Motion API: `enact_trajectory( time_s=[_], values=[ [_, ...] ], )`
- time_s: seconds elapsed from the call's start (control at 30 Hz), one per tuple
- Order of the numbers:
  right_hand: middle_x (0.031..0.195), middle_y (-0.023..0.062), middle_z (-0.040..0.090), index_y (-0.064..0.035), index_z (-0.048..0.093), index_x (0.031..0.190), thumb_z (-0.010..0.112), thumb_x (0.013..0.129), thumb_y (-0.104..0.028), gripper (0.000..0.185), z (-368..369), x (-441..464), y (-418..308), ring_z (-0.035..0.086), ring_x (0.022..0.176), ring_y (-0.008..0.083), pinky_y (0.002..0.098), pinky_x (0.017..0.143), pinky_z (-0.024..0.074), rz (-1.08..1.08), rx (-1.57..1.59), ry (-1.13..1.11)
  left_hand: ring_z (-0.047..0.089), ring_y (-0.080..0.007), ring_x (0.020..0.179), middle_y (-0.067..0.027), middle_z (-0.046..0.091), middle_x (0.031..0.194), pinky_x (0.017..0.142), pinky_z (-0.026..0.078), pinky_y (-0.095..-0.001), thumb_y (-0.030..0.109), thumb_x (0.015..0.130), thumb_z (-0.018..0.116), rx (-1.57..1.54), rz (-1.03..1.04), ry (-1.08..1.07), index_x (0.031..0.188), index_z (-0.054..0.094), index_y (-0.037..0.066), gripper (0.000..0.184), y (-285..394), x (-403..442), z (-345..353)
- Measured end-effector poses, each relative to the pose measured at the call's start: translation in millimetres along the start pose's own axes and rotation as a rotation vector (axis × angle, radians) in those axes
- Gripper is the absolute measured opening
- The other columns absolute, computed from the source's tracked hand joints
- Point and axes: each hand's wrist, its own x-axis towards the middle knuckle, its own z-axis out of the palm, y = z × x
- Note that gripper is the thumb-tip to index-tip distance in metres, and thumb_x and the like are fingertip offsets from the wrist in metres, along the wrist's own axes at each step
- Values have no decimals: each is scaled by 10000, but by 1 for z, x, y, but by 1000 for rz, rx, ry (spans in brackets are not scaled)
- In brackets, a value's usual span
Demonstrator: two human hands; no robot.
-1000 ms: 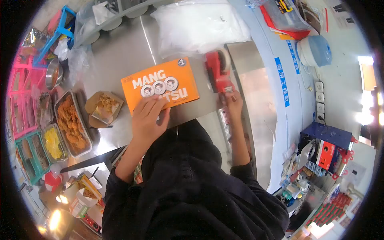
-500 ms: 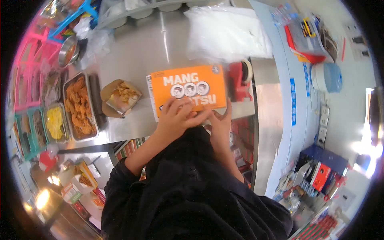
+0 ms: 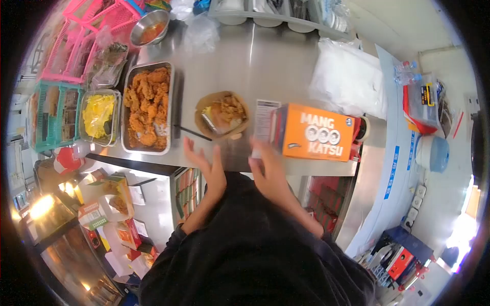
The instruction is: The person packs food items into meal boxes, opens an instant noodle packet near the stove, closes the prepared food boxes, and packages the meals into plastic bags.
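My left hand [image 3: 209,168] is raised over the counter's front edge, fingers apart and nothing held. To its right, my right hand [image 3: 268,171] is also open, a little blurred, left of the orange box [image 3: 319,133]. Neither hand touches the box, which lies on the steel counter [image 3: 245,64] with its printed face up. Beyond my hands sits an opened brown paper container [image 3: 222,115] with fried pieces and a small packet. A thin black stick [image 3: 196,132] lies beside it. A printed slip [image 3: 265,120] lies between container and box.
At the left are a metal tray [image 3: 170,109] of fried chicken, a tub [image 3: 98,116] of yellow shreds and a metal bowl [image 3: 149,28]. White plastic bags [image 3: 349,76] lie at the back right. A red tape dispenser [image 3: 361,133] is partly hidden behind the box.
Both hands have left the orange box and moved left towards the paper container, with fingers spread. The view has shifted left, showing the printed slip and the black stick.
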Motion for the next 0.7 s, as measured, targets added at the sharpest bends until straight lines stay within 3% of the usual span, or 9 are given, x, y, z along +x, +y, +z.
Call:
enact_trajectory(
  time_s=[0.03, 0.1, 0.2, 0.3, 0.33, 0.43, 0.47, 0.57, 0.7],
  values=[
    [1089, 190, 541, -11, 486, 1145, 496, 847, -172, 339, 20, 26, -6, 529, 1015, 314, 400, 886, 396, -85, -167, 197, 302, -364, 1207, -277, 294, 1296, 967, 259, -408, 259, 799, 592, -31, -174, 68, 1238, 354, -39, 582, -13, 8, -10],
    [1106, 201, 529, 11, 478, 1147, 455, 870, -231, 368, 55, 79, 12, 505, 1040, 337, 413, 903, 377, -27, -440, 390, 259, -378, 1237, -281, 246, 1332, 983, 235, -445, 347, 786, 601, -25, -90, -157, 1292, 281, -27, 706, -40, 35, -20],
    [1179, 239, 476, 33, 462, 1173, 424, 894, -283, 423, 43, 109, 3, 446, 1101, 380, 381, 937, 347, 537, -181, -134, 261, -379, 1225, -275, 248, 1318, 975, 240, -457, 383, 784, 600, -44, 11, -440, 1298, 266, -21, 734, -61, 69, -32],
    [1199, 242, 464, 75, 440, 1176, 377, 906, -293, 461, 59, 64, 6, 408, 1161, 348, 347, 967, 310, 507, -65, -66, 297, -369, 1184, -262, 288, 1270, 952, 264, -447, 371, 792, 592, -66, 44, -623, 1267, 297, -21, 683, -64, 98, -44],
    [1256, 220, 425, 59, 411, 1219, 390, 894, -327, 505, 79, 43, 40, 382, 1197, 326, 364, 982, 288, 144, 166, 163, 309, -365, 1171, -258, 302, 1255, 944, 272, -443, 367, 794, 589, -71, 53, -670, 1257, 308, -21, 666, -65, 104, -49],
    [1308, 198, 375, 51, 375, 1256, 446, 865, -327, 548, 87, 7, 51, 349, 1226, 305, 398, 997, 257, -225, 34, 161, 345, -355, 1130, -246, 342, 1207, 921, 296, -432, 355, 802, 580, -68, 101, -716, 1226, 339, -21, 615, -62, 110, -62],
    [1324, 161, 362, -12, 365, 1285, 544, 791, -339, 619, 89, 4, 55, 340, 1233, 305, 410, 984, 283, -217, -14, 111, 357, -352, 1116, -242, 355, 1191, 913, 304, -429, 351, 805, 578, -64, 113, -718, 1215, 350, -21, 599, -61, 109, -65],
    [1301, 128, 395, -64, 426, 1258, 594, 753, -365, 611, 84, 24, 47, 370, 1202, 319, 400, 941, 327, -308, -406, -42, 393, -342, 1075, -230, 395, 1144, 890, 328, -418, 339, 812, 569, -45, 140, -722, 1184, 381, -21, 550, -59, 114, -65],
    [1181, 105, 463, -84, 539, 1074, 651, 712, -299, 435, 104, 41, 53, 447, 1059, 318, 409, 853, 363, -329, -408, 107, 441, -328, 1020, -214, 449, 1081, 858, 360, -404, 323, 823, 558, -7, 165, -689, 1142, 423, -21, 488, -58, 118, -54]
  ],
)
